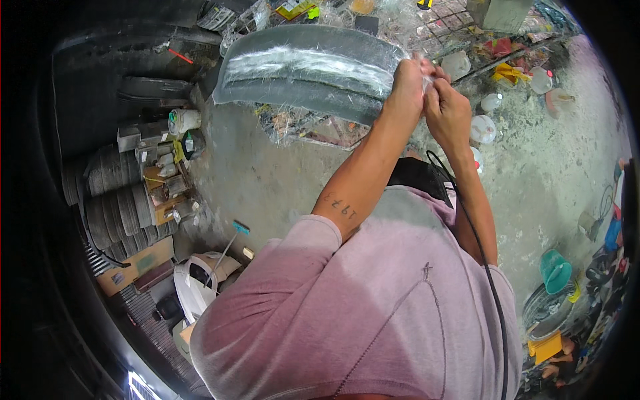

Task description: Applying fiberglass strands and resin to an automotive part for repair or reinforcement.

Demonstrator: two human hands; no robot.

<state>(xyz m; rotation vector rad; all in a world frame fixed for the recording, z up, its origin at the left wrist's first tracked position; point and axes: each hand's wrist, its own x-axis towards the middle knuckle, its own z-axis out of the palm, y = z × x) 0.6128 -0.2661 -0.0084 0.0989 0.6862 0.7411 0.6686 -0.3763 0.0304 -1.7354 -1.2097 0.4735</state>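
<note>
A long, curved dark-grey panel (267, 93) lies across the far side, with a band of white glass fibre strands (307, 61) spread along it. At its right end, my left hand (407, 83) is closed, with its fingers curled inward. My right hand (447, 110) is closed in a pinch right beside it. Between the two hands shows a small whitish tuft of fibre (427, 83), which both sets of fingers grip. My fingertips are partly hidden behind my knuckles.
Loose fibres and scraps (283, 127) hang below the panel over a frame. Clear plastic containers (483, 129) stand to the right. Stacked dark curved pieces (110, 193) and a white bucket (183, 121) are at left. A teal bucket (555, 271) sits at lower right. A black cable (487, 267) runs along my right arm.
</note>
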